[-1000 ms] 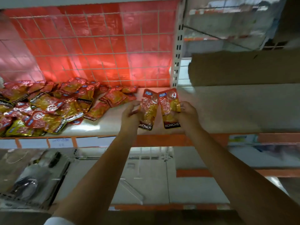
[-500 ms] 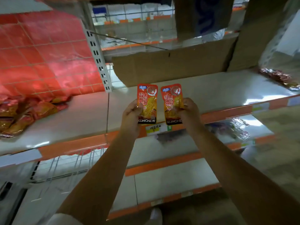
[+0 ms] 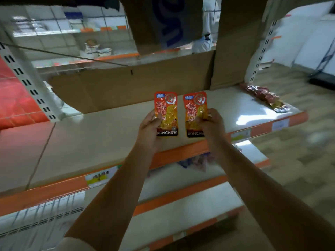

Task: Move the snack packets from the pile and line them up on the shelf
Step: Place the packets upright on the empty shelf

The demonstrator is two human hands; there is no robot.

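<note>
My left hand (image 3: 148,132) grips one orange-and-yellow KONCHEW snack packet (image 3: 167,111) by its left edge. My right hand (image 3: 211,125) pinches a second, matching packet (image 3: 193,109) by its right side. Both packets stand upright, side by side and slightly apart, above the front part of the beige shelf (image 3: 101,134). A short row of snack packets (image 3: 265,97) lies at the right end of the same shelf. The pile is out of view.
Brown cardboard (image 3: 126,86) lines the back of the shelf. A white slotted upright (image 3: 27,82) divides this bay from a red-backed bay (image 3: 12,102) on the left. Orange-edged lower shelves (image 3: 181,196) lie below my arms. Wooden floor (image 3: 308,142) lies to the right.
My view and both hands have swung right, away from the packet pile, which has left the frame. The two packets stay held side by side, now over the right-hand bay.
</note>
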